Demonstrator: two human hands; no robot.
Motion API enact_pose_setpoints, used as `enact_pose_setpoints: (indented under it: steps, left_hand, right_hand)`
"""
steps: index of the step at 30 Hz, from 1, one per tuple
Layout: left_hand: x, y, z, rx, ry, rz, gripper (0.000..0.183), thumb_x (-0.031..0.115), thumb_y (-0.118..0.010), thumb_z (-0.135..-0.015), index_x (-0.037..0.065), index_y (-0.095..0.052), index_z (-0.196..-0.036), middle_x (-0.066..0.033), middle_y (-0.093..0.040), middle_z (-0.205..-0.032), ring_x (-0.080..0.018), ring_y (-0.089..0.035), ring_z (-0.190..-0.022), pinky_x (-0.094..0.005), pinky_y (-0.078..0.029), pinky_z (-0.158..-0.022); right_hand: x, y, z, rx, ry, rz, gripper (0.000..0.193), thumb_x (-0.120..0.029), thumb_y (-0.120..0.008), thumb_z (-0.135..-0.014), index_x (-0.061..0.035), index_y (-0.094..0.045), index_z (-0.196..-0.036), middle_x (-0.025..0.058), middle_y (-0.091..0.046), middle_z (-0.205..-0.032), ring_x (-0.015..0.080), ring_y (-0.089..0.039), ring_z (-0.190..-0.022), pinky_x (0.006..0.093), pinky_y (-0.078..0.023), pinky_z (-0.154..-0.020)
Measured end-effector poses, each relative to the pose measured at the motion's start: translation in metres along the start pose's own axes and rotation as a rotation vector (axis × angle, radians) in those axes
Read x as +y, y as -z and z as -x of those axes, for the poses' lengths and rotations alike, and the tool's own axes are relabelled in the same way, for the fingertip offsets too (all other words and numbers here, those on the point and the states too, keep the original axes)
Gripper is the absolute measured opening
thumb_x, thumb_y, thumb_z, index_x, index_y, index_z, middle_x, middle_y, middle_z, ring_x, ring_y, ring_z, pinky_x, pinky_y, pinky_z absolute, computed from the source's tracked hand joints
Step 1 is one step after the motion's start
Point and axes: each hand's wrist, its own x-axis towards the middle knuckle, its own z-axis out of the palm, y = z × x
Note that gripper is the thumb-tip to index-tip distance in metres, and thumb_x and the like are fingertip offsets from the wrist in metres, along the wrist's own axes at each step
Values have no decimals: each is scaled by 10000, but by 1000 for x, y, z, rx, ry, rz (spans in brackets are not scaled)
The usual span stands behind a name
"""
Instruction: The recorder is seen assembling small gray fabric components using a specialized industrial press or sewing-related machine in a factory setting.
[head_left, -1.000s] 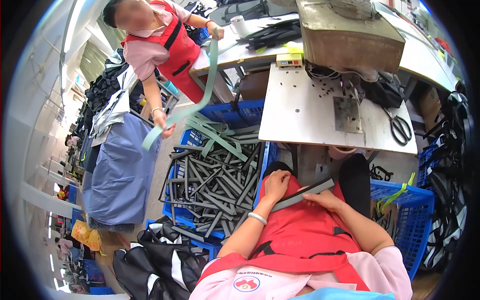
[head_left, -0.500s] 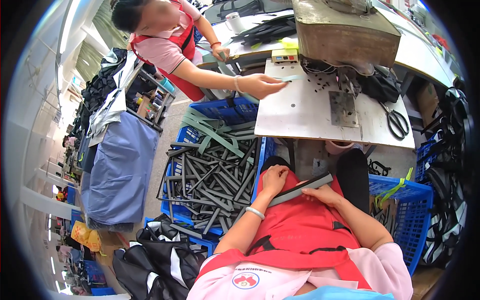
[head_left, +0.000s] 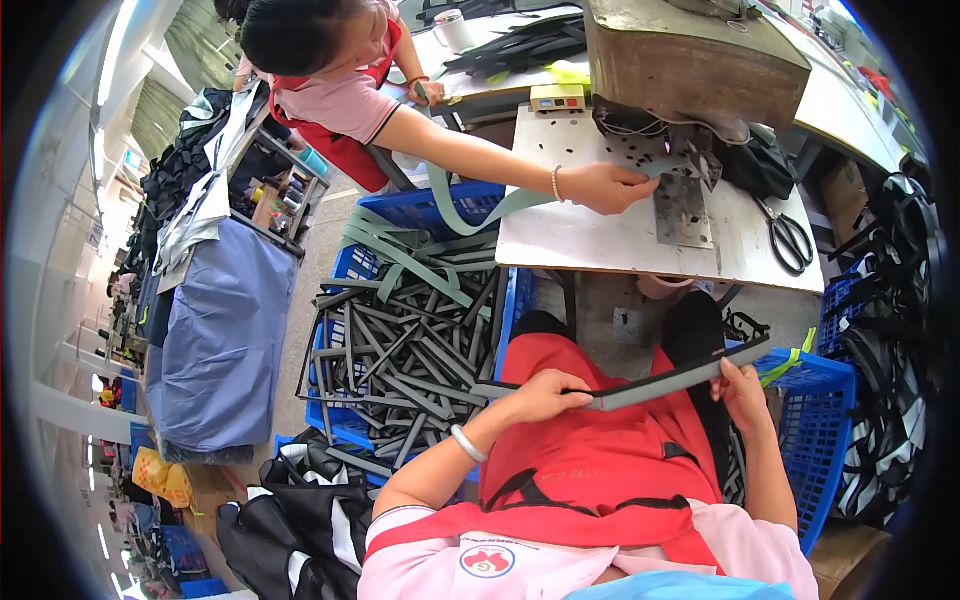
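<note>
A long grey strip with a black edge [head_left: 660,387] stretches across above my lap, over the red apron [head_left: 590,445]. My left hand [head_left: 548,396] is closed on it left of its middle, and one end juts past that wrist toward the basket. Nearer the other end, my right hand [head_left: 742,392] pinches the lower edge between thumb and fingers. On the white machine table ahead, a co-worker's hand [head_left: 608,188] holds the end of a pale green strap [head_left: 520,200] beside the sewing machine's metal plate [head_left: 684,212].
A blue basket [head_left: 318,385] heaped with grey strips [head_left: 420,350] stands at my left, another blue basket [head_left: 815,425] at my right. Black scissors [head_left: 788,242] lie on the table's right side, below the sewing machine [head_left: 690,60]. Black and white fabric [head_left: 300,520] is piled lower left.
The strip has been lifted and spread out to the right, with my right hand shifted toward its end. The co-worker's hand has moved right with the green strap, up to the machine.
</note>
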Motion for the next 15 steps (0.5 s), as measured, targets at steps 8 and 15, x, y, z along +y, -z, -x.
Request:
enact_pose_setpoints:
  steps: [8,15]
  left_hand:
    - [57,-37,-23,-268,-105,-240,237,120,-625,-896,-7,-665,-1092,-146,-696,-939,-216,-653,-880,-328,-495,-809]
    - [115,-48,-33,-317,-116,225,160,87,-582,-957,-9,-650,-1065,4,-596,-817,-66,-548,-723,-250,-478,-666]
  right_hand:
    - [-73,5,60,-292,-500,890,290,-225,-658,-916,12,-708,-756,56,-645,-621,105,-597,-509,237,-475,-476]
    - [-103,-89,46,-545,619,1188,664,-208,-806,-698,-100,-541,-1297,133,-636,-1099,318,-584,-1045,411,-468,-912]
